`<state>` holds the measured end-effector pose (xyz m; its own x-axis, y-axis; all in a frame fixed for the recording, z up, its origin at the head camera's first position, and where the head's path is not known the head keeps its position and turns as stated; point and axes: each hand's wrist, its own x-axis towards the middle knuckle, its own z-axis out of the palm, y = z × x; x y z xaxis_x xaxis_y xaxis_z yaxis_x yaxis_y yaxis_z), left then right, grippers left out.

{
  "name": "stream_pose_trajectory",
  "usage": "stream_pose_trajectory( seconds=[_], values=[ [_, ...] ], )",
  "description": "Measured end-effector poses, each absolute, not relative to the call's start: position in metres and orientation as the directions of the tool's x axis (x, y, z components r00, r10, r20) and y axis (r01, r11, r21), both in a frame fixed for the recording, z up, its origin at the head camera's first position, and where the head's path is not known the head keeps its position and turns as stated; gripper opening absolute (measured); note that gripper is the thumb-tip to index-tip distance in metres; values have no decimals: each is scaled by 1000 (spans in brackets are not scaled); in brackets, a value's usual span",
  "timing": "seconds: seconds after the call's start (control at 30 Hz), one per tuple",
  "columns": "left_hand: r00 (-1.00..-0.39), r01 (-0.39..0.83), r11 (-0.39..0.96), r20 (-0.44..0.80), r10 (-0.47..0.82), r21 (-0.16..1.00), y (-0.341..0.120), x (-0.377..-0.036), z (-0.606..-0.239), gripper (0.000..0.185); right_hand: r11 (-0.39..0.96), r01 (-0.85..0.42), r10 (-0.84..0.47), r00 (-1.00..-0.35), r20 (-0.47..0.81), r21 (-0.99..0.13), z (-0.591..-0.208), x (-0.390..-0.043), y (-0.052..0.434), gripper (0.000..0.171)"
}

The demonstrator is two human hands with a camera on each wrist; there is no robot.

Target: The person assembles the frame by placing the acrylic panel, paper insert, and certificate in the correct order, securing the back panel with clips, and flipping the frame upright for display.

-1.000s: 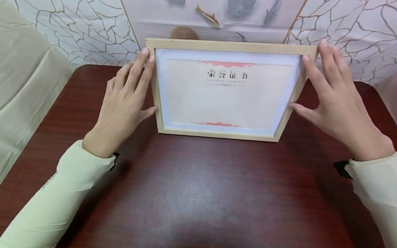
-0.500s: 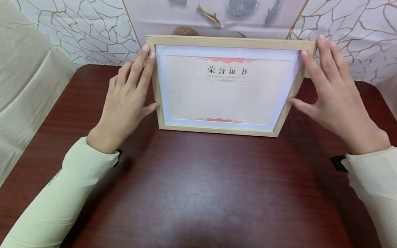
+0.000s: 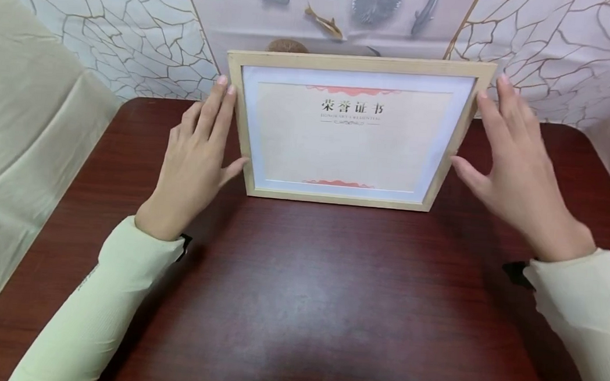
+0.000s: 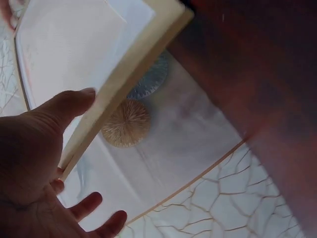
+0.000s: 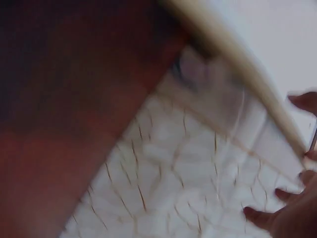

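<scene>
Two hands flank frame (image 3: 352, 129), which stands upright at far edge of table (image 3: 298, 295). Left hand (image 3: 197, 155) flat, fingers straight along left rail. Right hand (image 3: 516, 168) relaxed, just beside right rail, contact unclear. Best steady both sides evenly, avoid tipping backward.

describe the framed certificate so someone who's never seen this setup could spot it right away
On the dark red-brown wooden table, look to the far edge by the patterned backdrop. There a pale wooden picture frame stands between the left hand and the right hand. Its white mat surrounds a cream certificate with gold characters and red scalloped trim.
</scene>
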<state>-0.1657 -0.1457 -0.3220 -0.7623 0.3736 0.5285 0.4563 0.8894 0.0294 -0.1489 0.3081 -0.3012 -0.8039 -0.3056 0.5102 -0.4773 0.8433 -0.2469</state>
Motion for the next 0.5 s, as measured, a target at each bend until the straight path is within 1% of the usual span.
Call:
stream_pose_trajectory(
  seconds=[0.1,0.17,0.23,0.37,0.5],
  values=[
    [-832,413,900,460,311,138,-154,-147,-329,89,839,-372,-202,-891,407,-398,-309,-128,300,87],
    [-884,366,907,385,267,210,-161,-133,-333,78,829,-311,-156,-927,341,-465,-313,-114,298,83],
    [-921,321,910,311,236,262,-166,-119,-335,71,822,-256,-118,-950,288,-509,-317,-100,299,78],
    [-957,256,917,216,195,307,-173,-98,-338,65,819,-165,-44,-973,227,-550,-324,-75,304,72],
    [-968,211,926,195,155,314,-180,-80,-342,63,841,-88,1,-987,163,-534,-332,-57,308,74]
  ],
)
